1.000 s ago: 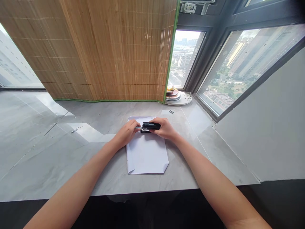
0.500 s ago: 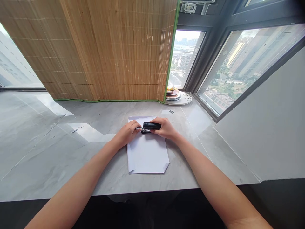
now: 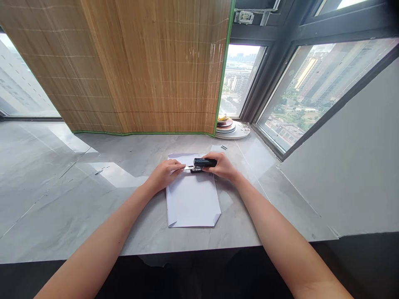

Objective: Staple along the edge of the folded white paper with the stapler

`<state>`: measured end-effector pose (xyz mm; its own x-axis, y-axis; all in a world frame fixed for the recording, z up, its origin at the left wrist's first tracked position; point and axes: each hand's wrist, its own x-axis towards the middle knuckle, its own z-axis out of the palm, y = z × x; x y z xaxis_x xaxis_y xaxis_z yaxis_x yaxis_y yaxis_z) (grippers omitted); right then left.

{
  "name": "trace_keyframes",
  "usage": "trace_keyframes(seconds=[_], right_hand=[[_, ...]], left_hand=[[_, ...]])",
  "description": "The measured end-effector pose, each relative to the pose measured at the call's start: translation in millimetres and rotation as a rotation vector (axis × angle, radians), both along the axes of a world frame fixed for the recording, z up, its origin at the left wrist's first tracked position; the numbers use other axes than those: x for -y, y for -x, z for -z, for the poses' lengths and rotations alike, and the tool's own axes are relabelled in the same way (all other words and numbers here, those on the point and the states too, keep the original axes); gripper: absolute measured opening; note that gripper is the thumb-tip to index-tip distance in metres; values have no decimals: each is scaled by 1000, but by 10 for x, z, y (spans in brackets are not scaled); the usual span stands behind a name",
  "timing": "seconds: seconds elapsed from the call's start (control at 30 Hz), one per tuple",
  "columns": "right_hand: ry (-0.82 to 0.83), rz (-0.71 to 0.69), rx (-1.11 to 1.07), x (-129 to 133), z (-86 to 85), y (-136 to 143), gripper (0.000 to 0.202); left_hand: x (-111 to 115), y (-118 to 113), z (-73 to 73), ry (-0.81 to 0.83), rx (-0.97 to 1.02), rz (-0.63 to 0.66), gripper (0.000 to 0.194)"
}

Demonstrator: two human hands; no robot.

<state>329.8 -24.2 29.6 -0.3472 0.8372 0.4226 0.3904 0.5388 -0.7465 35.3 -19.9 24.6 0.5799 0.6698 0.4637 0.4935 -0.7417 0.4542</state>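
Observation:
A black stapler (image 3: 205,162) is held above the upper part of a white paper sheet (image 3: 193,199), its top and base apart at the left end. My right hand (image 3: 222,165) is wrapped round its right end. My left hand (image 3: 166,173) pinches a thin metal piece (image 3: 188,167) that sticks out of the stapler's left end; how far it runs inside is hidden. The paper lies on the grey marbled surface with its lower corners folded.
Small staple strips (image 3: 224,147) lie beyond the paper to the right. Stacked plates (image 3: 226,127) stand by the window corner. A bamboo blind (image 3: 149,70) hangs behind the surface (image 3: 93,216). Dark bits (image 3: 98,171) lie at the left.
My right hand and the stapler have moved a little to the right, away from my left hand. More of the thin metal piece now shows between them.

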Motion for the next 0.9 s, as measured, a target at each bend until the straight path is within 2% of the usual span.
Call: trace_keyframes(seconds=[0.17,0.3,0.4,0.7,0.83,0.9], right_hand=[[32,-92,-4,18,-62,-75,26],[-4,-216,58,122,-121,82,25],[-47,-257,72,199,-143,246,26],[-66,-181,-44,253,-135,381,22],[-56,-211,7,239,-153,336,26],[-50,-142,-17,205,-173,257,28]], left_hand=[[43,20,-47,64,71,73,26],[81,-13,-46,46,78,98,32],[98,-56,-47,21,45,125,25],[108,-65,-70,55,58,60,12],[61,-43,-87,40,44,62,24],[17,-20,-77,27,25,-55,28]])
